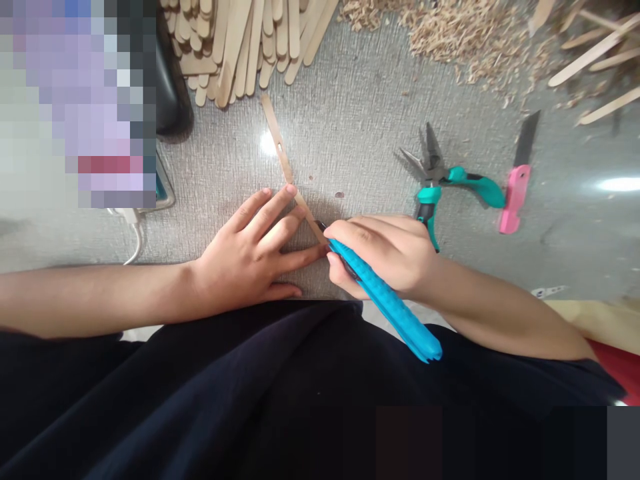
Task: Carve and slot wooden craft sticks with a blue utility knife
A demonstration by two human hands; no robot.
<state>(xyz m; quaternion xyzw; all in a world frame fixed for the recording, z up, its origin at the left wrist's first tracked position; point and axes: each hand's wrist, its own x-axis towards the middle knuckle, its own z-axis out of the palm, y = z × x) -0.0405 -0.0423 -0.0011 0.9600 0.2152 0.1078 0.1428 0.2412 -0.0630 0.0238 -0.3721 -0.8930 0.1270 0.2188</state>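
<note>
A popsicle stick (273, 123) lies slanted on the grey table, with a small slot cut through its upper part. Fingers spread, my left hand (245, 247) presses the stick flat against the tabletop. My right hand (385, 250) is closed around a blue utility knife (395, 303), whose handle points down towards my lap. The knife's dark blade tip meets the lower end of the stick, close to my left index finger and thumb. How deep the blade goes into the wood cannot be seen.
Teal-handled pliers (434, 177) lie spread to the right, beside a pink utility knife (517, 193). Many popsicle sticks (240, 47) are piled at the back, with wood shavings (460, 40) and more sticks (600, 53) further right. A white cable (134, 233) lies at left.
</note>
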